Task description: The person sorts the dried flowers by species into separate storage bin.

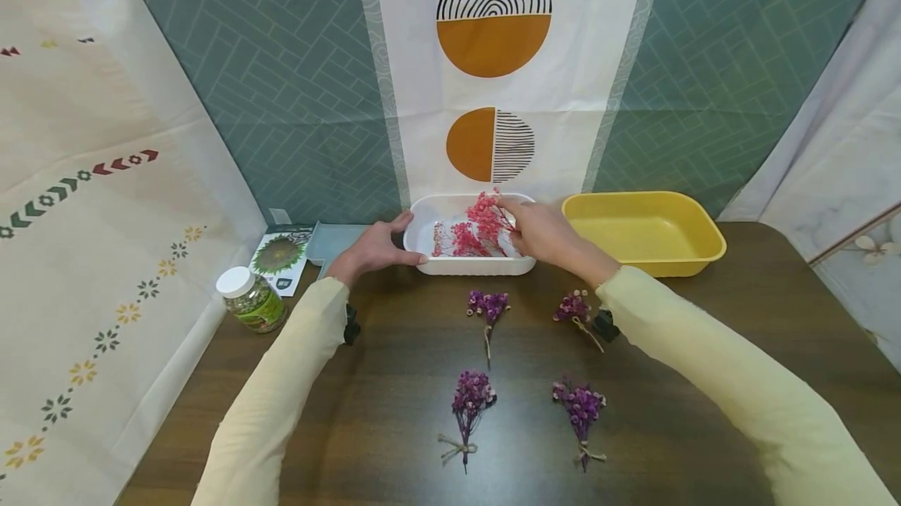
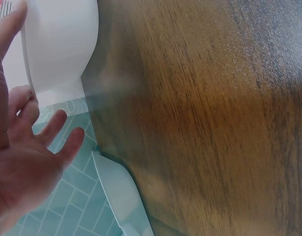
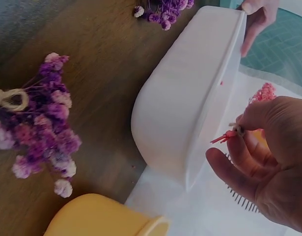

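Observation:
My left hand (image 1: 378,246) holds the left end of a white plastic basin (image 1: 472,266), its thumb at the front rim and its fingers at the far side. Over the basin's right part, my right hand (image 1: 545,232) pinches a bunch of pinkish-red dried flowers (image 1: 486,211). In the right wrist view, thumb and finger grip the bunch by its tied stems (image 3: 229,135), while most of the blossom (image 3: 264,92) is hidden behind the hand. More pinkish-red flowers (image 1: 464,240) lie inside the basin.
Several twine-tied purple dried flower bunches (image 1: 472,392) lie on the dark wooden table (image 1: 380,412). To the right stands a yellow basin (image 1: 644,267). On the left are a lidded jar (image 1: 253,301), a sunflower card (image 1: 279,256) and a pale blue tray (image 1: 331,240).

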A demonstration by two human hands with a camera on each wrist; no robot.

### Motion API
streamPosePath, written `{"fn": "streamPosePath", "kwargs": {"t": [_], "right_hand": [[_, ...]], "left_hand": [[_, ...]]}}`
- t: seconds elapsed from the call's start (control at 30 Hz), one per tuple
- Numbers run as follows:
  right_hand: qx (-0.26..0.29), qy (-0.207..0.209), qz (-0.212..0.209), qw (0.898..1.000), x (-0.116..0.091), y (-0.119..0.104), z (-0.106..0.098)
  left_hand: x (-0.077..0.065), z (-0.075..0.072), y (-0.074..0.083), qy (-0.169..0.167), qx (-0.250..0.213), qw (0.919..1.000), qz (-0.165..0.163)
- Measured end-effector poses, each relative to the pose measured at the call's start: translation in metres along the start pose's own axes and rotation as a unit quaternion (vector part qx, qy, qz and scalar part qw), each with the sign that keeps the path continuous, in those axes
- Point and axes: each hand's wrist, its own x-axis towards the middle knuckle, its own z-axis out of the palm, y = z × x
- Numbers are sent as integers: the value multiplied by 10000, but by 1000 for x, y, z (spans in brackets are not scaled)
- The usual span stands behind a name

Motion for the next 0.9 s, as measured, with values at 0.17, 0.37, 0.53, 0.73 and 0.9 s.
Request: {"fn": "streamPosePath", "kwargs": {"t": [0.17,0.37,0.53,0.73,0.9], "right_hand": [[-4,-286,2,9996,10,-2,7],[-147,-310,-27,9994,17,-1,14],[-173,-467,74,9987,23,-1,18],[-245,-536,116,9982,29,-3,23],[-90,-522,142,9985,33,-4,28]], "left_hand": [[0,0,-1,8,-18,10000,35],[1,1,-1,5,2,10000,57],[0,0,-1,9,-32,10000,9],[1,0,-1,-7,1,10000,-34],[1,0,0,-6,35,10000,-69]]}}
